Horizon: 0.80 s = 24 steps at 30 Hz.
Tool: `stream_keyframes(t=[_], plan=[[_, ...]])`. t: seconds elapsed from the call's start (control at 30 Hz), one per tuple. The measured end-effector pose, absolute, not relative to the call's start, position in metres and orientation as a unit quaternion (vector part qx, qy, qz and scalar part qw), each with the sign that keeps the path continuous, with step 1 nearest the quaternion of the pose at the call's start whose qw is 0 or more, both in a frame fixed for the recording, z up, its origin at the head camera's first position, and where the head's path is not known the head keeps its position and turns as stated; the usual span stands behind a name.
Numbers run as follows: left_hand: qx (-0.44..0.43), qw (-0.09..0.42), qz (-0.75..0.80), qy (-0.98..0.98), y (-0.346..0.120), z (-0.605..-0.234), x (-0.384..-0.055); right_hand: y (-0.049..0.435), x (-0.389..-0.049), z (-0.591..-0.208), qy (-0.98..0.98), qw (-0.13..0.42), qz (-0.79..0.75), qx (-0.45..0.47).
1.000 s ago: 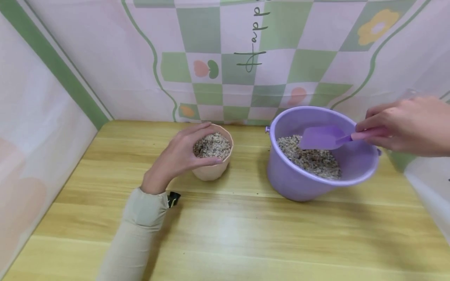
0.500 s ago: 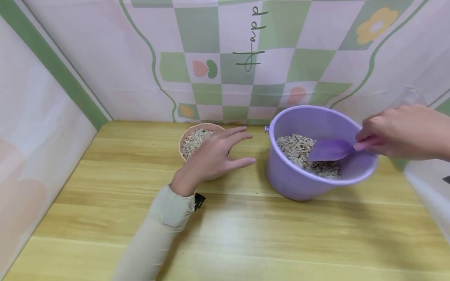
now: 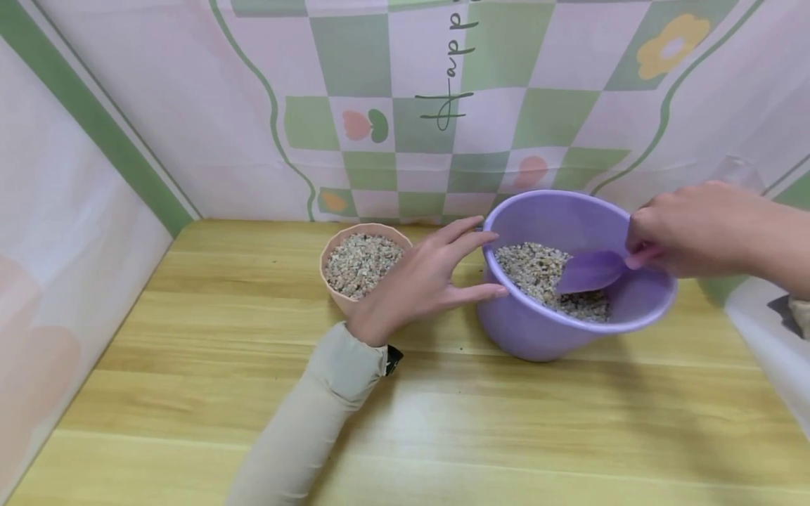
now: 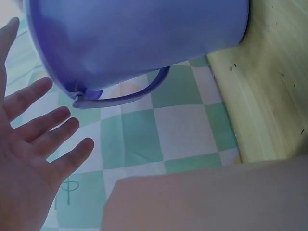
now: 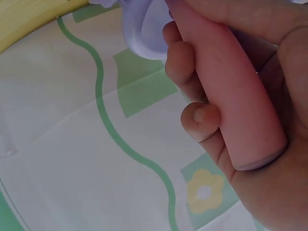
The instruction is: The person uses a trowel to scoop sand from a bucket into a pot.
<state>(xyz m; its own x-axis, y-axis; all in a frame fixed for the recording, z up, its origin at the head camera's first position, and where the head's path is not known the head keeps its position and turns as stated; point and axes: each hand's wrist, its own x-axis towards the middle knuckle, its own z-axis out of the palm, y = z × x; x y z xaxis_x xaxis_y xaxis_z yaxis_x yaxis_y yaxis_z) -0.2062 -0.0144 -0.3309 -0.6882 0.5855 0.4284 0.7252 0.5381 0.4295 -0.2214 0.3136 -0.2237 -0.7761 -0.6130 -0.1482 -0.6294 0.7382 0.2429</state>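
My right hand (image 3: 702, 228) grips the pink handle (image 5: 236, 91) of a small shovel, whose purple blade (image 3: 591, 272) rests tip-down on gravel (image 3: 534, 270) inside a purple bucket (image 3: 525, 337). The left hand (image 3: 424, 274) reaches toward the bucket's left rim with fingers spread and straight. In the head view its fingertips overlap that rim; the left wrist view shows a gap between fingers and bucket. Behind the left wrist stands a peach faceted pot (image 3: 344, 299) filled with pale gravel (image 3: 363, 263), partly hidden by the hand.
Both vessels stand on a light wooden table (image 3: 190, 365) near its back edge. A checkered green and white cloth (image 3: 424, 119) hangs behind. The bucket's handle (image 4: 130, 98) hangs down at its back side. A few stray grains lie on the wood.
My left hand has let go of the peach pot and moved right to the bucket's rim. The right hand has lowered the shovel blade into the bucket's gravel.
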Motion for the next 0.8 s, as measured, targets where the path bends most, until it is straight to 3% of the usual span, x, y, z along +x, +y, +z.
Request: stream_keyframes(t=[0.27, 0.8], plan=[[-0.363, 0.079, -0.330, -0.868, -0.005, -0.337, -0.213, 0.310, -0.224, -0.231, 0.928, 0.031, 0.141, -0.343], [-0.357, 0.099, -0.363, -0.855, -0.002, -0.341, -0.217, 0.304, -0.225, -0.245, 0.923, 0.027, 0.142, -0.355]])
